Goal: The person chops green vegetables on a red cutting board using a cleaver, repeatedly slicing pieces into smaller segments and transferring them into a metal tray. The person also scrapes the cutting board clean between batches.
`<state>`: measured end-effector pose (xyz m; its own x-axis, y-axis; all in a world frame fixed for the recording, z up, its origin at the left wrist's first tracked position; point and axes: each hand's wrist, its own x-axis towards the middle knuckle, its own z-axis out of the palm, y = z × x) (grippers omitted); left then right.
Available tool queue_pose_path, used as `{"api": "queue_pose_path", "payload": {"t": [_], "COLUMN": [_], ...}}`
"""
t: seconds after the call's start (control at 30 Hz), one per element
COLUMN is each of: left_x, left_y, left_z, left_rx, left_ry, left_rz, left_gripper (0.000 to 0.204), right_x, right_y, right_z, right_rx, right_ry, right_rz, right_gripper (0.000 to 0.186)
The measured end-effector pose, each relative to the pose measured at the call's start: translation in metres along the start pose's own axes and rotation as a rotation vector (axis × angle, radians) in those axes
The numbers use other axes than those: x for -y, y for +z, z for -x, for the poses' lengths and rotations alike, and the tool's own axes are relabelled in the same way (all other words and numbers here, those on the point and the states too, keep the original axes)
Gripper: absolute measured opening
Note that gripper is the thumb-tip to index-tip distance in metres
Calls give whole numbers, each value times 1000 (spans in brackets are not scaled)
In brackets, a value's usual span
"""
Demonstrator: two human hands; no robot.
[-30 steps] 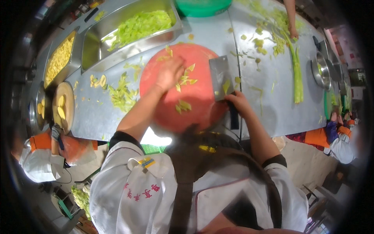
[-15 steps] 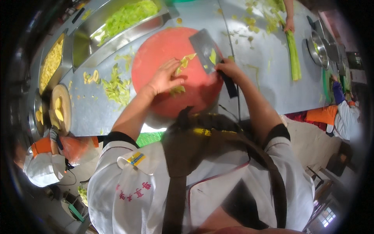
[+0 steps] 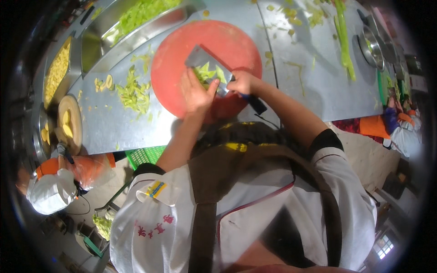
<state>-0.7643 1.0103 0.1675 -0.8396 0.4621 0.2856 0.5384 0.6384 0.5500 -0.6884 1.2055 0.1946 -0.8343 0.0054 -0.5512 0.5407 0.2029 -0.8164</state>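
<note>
One red board (image 3: 182,73) lies on the table (image 3: 314,86). On it, the left hand (image 3: 196,93), fingers open, presses against green pieces (image 3: 207,74) heaped on one cleaver (image 3: 205,63); the right hand (image 3: 243,83) grips its handle. At ten o'clock sit two trays (image 3: 98,50); one stalk (image 3: 343,41) at two.

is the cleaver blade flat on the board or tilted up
Tilted. The cleaver slants with its broad face turned up, green cut vegetable pieces on it; the right hand grips the handle, the left hand presses beside it on the red cutting board.
</note>
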Motion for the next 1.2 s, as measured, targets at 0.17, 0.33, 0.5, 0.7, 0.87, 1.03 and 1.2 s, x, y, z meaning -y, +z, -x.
{"api": "queue_pose_path", "payload": {"t": [0.17, 0.33, 0.5, 0.7, 0.87, 1.03, 1.2], "left_x": [-7, -10, -20, -25, 34, 77, 75], "left_y": [11, 3, -33, -123, -173, -211, -187], "left_z": [3, 6, -28, -170, -309, -342, -315], "left_rx": [-129, -133, -197, -464, -573, -650, -692], "left_ry": [-84, -158, -106, 231, 56, 40, 46], "left_rz": [64, 212, 282, 248, 270, 358, 556], "left_gripper": [94, 89, 74, 51, 40, 30, 29], "right_x": [6, -2, 73, 185, 189, 92, -30], "right_y": [44, 63, 58, 49, 41, -10, -23], "right_z": [7, -9, 20, 21, 51, 103, 152], "right_rx": [-56, 47, 74, -235, -326, -232, -372], "right_ry": [-211, -458, -299, -528, -715, -412, -55], "right_rz": [165, -77, -160, 196, 53, -49, -485], "right_gripper": [37, 40, 43, 40, 40, 43, 41]}}
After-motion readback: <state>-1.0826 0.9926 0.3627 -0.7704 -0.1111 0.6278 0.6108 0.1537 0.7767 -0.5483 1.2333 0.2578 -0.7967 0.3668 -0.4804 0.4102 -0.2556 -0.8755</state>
